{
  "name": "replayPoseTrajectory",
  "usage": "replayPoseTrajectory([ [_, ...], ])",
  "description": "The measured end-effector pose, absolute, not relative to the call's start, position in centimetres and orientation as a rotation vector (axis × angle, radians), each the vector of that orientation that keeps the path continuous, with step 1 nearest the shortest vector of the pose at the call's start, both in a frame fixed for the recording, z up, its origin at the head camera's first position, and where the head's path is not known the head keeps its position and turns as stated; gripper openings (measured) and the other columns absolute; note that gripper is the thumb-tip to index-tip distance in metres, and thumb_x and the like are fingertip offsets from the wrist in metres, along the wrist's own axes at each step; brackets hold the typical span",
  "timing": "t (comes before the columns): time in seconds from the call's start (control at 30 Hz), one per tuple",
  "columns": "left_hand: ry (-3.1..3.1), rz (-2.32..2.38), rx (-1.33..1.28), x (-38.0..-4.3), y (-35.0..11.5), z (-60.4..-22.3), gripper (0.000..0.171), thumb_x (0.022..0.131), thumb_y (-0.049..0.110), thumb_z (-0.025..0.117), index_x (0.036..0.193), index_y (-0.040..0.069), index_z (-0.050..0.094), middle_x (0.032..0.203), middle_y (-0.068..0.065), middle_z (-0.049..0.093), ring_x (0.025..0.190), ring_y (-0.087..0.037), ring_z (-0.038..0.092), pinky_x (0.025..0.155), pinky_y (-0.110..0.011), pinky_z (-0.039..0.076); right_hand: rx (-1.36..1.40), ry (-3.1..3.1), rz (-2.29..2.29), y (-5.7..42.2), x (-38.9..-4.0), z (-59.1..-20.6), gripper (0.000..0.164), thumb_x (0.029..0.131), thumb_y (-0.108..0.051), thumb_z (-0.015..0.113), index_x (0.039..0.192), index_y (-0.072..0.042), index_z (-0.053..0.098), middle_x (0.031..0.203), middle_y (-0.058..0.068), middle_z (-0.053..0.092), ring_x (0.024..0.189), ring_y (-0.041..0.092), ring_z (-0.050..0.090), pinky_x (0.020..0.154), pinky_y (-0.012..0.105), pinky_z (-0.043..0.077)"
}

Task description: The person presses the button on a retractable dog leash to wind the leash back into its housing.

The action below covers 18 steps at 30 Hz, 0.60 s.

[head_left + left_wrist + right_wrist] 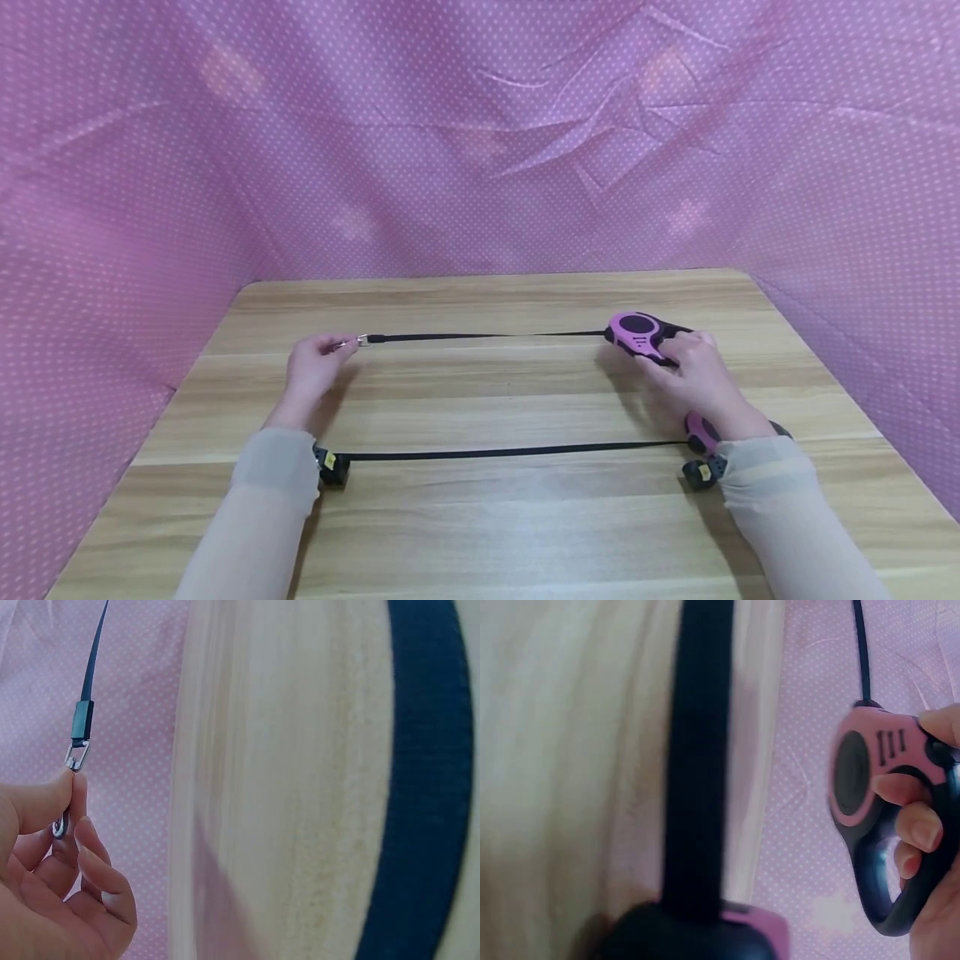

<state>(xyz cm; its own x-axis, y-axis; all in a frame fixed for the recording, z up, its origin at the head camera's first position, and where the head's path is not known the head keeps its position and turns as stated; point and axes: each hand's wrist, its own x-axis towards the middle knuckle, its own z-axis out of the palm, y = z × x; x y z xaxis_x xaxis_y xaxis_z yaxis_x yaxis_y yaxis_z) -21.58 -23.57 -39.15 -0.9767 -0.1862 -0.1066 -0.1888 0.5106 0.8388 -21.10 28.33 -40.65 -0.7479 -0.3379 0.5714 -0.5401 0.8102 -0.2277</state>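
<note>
While left hand (309, 371) pinches clip (76, 757), right hand (701, 379) grips leash handle (870, 855), whole strap (420, 337) only in head view

Both leash cases (637, 323) (701, 433) are pink and black, with black straps (450, 337) (487, 453). The clip (73, 762) is silver, the counter (510, 525) tan with streaks, the cloth (420, 183) pink with white dots.

Head view: high, faces forward, down. Wrist views: close on left hand (60, 896), right hand (919, 827). All share worktop (510, 521).
</note>
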Motion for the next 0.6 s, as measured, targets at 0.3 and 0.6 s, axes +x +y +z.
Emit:
replayPoseTrajectory([
  [0.3,2.696,1.604,-0.388,-21.49,-23.45,-38.49,0.042,0.101,0.029,0.057,0.133,0.002,0.057,0.138,-0.02,0.056,0.125,-0.031,0.05,0.107,-0.044,0.039,0.48,-2.45,0.582,28.12,-21.02,-40.74,0.032,0.074,-0.021,0.082,0.061,-0.005,0.057,0.076,0.023,0.069,0.078,0.039,0.062,0.082,0.049,0.037],
  [0.6,2.73,1.599,-0.354,-21.72,-23.28,-38.71,0.04,0.101,0.029,0.057,0.131,0.001,0.059,0.134,-0.021,0.059,0.121,-0.029,0.052,0.107,-0.042,0.04,0.496,-2.398,0.557,27.84,-21.16,-41.06,0.034,0.071,-0.02,0.082,0.059,-0.007,0.053,0.069,0.019,0.067,0.076,0.037,0.06,0.082,0.048,0.035],
])
